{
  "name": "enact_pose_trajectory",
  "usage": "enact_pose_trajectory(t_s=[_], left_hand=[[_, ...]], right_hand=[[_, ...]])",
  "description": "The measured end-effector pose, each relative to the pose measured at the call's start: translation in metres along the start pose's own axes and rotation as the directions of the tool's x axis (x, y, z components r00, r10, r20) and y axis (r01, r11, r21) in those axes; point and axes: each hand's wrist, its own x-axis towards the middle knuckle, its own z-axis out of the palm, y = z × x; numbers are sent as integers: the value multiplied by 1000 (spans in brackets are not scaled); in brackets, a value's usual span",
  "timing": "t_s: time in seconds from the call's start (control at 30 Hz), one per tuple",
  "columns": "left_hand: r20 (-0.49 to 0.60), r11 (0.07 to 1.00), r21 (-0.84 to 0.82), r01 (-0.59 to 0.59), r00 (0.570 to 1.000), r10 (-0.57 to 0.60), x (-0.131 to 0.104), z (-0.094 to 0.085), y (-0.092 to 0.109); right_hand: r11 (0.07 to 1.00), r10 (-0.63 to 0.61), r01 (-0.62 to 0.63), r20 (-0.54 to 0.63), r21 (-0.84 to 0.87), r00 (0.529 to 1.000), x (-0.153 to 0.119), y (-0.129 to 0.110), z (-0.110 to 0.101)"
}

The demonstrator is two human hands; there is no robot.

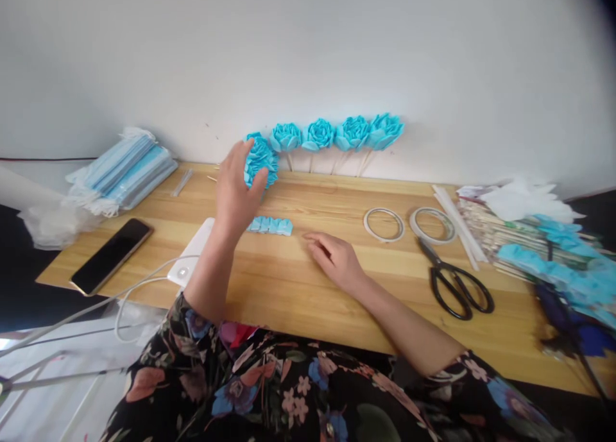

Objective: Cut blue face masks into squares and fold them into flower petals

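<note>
Turquoise artificial rose cluster (pixel 264 158): at the rear of the wooden tabletop (pixel 289 281), left of centre, thin stick ends pointing left.

Left hand (pixel 235 188): at the cluster, thumb and fingers spread wide across the petals; whether they press on it, cannot tell. Likely fault: a firm pinch on the ruffles, crushing or loosening petals.

Right hand (pixel 337 259): resting on the wood, fingers loosely curled, nothing seen in its grasp.

Pleated light-blue strip (pixel 272 226): 1, flat, between the hands, partly behind the left wrist. A dropping forearm could flatten its folds or drag it.

Matching roses (pixel 320 134): 4, in a row, sticks leaning on the wall (pixel 308 51), heads touching or close. A sideways brush against the nearest could slide the whole row down.

White device (pixel 181 272): 1, beneath the left forearm, cables (pixel 144 280) running left; a sleeve catch could pull it.

Black-handled scissors (pixel 446 267): 1 pair, beyond the right forearm, tip near 1 of 2 tape rolls (pixel 433 241). An outward elbow sweep could shove both together.

Phone (pixel 110 256): 1, near the front left edge; a cable tug might shift it.
</note>
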Motion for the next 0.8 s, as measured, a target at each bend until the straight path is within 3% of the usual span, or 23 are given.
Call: enact_pose_trajectory(t_s=[0.17,0.23,0.3,0.37,0.43,0.5,0.57,0.6,0.63,0.67,0.73,0.77,0.8], left_hand=[[44,995,15,101,994,-102,35,33,-49],[65,991,-5,137,989,-136,40,41,-58],[34,990,0,139,990,-139,41,42,-54],[-24,992,33,118,993,-117,34,35,-34],[-38,997,44,70,997,-69,18,19,1],[51,1000,18,10,999,-11,-9,-5,43],[232,998,-55,13,973,0,-45,-32,80],[366,990,-142,10,930,43,-65,-44,92],[503,965,-261,29,857,110,-85,-54,100],[644,923,-380,66,735,213,-105,-61,103],[830,852,-470,231,446,336,-141,-65,98],[871,827,-462,319,336,357,-158,-63,92],[889,802,-451,392,279,363,-173,-60,85]], right_hand=[[1000,-21,21,54,-11,998,-2,3,2],[1000,-17,18,66,-14,998,-3,3,2],[999,-27,28,78,-16,997,-4,4,3],[998,-51,53,92,-21,994,-5,4,5],[996,-75,79,103,-40,992,-6,5,7],[993,-84,93,115,-74,990,-7,5,9],[989,-89,103,132,-107,987,-7,5,10],[987,-96,112,137,-118,986,-7,5,10],[984,-107,125,139,-124,984,-7,4,9],[982,-122,140,137,-129,983,-6,4,9],[976,-147,165,127,-142,981,-5,3,7],[973,-155,173,125,-152,980,-5,2,6],[970,-159,179,127,-164,979,-4,2,4]])
